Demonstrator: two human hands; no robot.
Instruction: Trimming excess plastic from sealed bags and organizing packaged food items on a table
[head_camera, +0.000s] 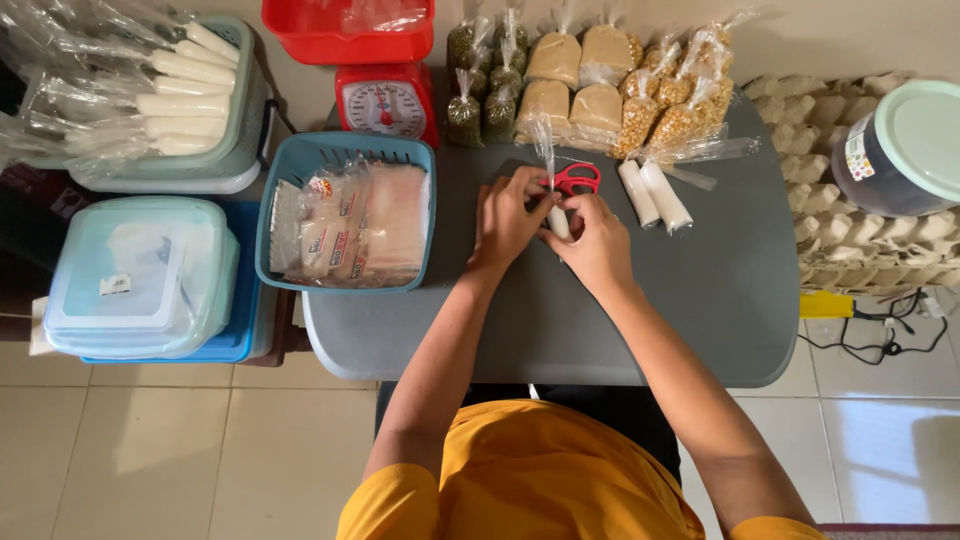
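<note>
Both hands, left (508, 218) and right (597, 243), pinch slim white cylinder in crinkly clear plastic bag (553, 205) over smooth grey counter (560, 330); red-handled scissors (577, 179) just beside.

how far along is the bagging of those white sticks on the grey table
Done: two tied white tubes lie on the grey table, and a full basket of them sits at the far left. In hand: the left hand and right hand work on one small bag. What remains cannot be judged.

Soft daylight, sharp, slight edge distortion
</note>
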